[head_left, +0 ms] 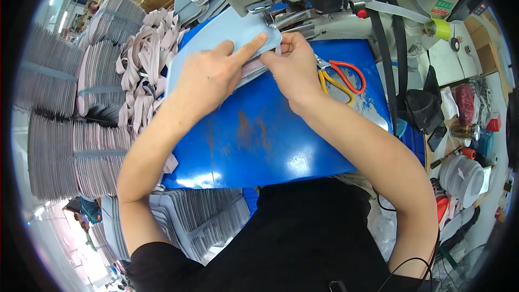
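Note:
A light blue flat piece with a rounded end [216,30] lies beneath the sewing machine's head [259,6]. My left hand [208,75] holds it by the near side, index finger stretched along its top and the other fingers curled at the edge. Close by, my right hand [296,67] is closed in a pinch at the rounded end, on a narrow pale pink strip [278,50]. More pale pink material [252,67] shows under the blue piece between my hands. To the right of my right hand rest snips with red and yellow handles [348,78].
The blue work surface [243,157] carries brown scuffs. Bundled grey flat pieces [100,75] are stacked at the left, beside a heap of pink strips [146,65]. Black straps [397,59] hang at the right. Below the surface stand more bundles [200,216].

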The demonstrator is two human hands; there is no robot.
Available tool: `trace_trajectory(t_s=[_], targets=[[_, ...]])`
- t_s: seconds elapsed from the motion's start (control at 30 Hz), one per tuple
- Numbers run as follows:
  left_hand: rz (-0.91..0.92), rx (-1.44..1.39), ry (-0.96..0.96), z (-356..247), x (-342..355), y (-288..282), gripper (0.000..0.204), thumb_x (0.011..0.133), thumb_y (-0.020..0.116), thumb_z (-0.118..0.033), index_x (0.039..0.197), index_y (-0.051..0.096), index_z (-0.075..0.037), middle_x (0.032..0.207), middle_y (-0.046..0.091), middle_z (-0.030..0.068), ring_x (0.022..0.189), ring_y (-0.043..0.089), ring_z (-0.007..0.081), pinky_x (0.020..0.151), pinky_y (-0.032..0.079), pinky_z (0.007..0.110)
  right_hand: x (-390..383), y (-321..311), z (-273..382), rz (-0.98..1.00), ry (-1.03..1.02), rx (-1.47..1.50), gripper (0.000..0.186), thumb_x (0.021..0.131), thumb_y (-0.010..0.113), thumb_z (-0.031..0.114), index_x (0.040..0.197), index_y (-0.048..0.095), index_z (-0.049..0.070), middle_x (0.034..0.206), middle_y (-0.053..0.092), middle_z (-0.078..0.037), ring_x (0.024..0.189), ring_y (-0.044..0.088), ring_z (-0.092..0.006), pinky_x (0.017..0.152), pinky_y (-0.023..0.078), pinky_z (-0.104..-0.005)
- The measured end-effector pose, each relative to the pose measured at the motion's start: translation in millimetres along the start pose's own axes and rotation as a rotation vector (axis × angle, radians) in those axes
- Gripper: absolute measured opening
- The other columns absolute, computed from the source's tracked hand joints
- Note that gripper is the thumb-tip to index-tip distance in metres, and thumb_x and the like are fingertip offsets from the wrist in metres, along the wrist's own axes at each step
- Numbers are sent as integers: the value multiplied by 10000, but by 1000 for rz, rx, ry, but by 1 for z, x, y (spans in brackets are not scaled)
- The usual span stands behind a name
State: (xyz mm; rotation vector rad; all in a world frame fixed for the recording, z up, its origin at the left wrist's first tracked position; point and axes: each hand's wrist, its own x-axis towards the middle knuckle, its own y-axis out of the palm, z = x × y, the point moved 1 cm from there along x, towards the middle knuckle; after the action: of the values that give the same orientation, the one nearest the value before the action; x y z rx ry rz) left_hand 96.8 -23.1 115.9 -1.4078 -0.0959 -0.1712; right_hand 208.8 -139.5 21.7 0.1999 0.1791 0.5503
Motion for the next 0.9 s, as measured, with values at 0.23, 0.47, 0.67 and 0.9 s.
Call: trace_trajectory(t_s=[0.23,0.47,0.67,0.9], targets=[[116,47,196,12,18,-32,487,890,694,-137,1372,695,-204,779,604,104,601,644,307,579,539,438,-5,-29,20,158,189,48,351,848,738,36,1196,762,4,1015,737,-71,832,632,-105,718,506,-260],[212,94,230,13,37,-42,428,914,641,-134,1337,711,-134,792,635,148,636,677,329,604,556,435,2,-20,10,94,255,305,271,872,763,81,1135,760,15,987,730,-35,849,646,-95,743,525,-272],[231,168,254,11,49,-43,388,907,618,-96,1280,718,-64,802,650,158,686,713,329,625,577,422,6,-15,21,98,325,277,242,874,779,120,1087,718,21,981,730,-40,881,675,-116,749,554,-310],[244,230,239,-5,53,-45,363,904,626,-93,1252,695,-16,806,673,160,668,723,310,580,578,396,8,-16,13,70,318,248,213,889,785,140,1043,731,4,980,746,-71,879,712,-153,698,564,-316]])
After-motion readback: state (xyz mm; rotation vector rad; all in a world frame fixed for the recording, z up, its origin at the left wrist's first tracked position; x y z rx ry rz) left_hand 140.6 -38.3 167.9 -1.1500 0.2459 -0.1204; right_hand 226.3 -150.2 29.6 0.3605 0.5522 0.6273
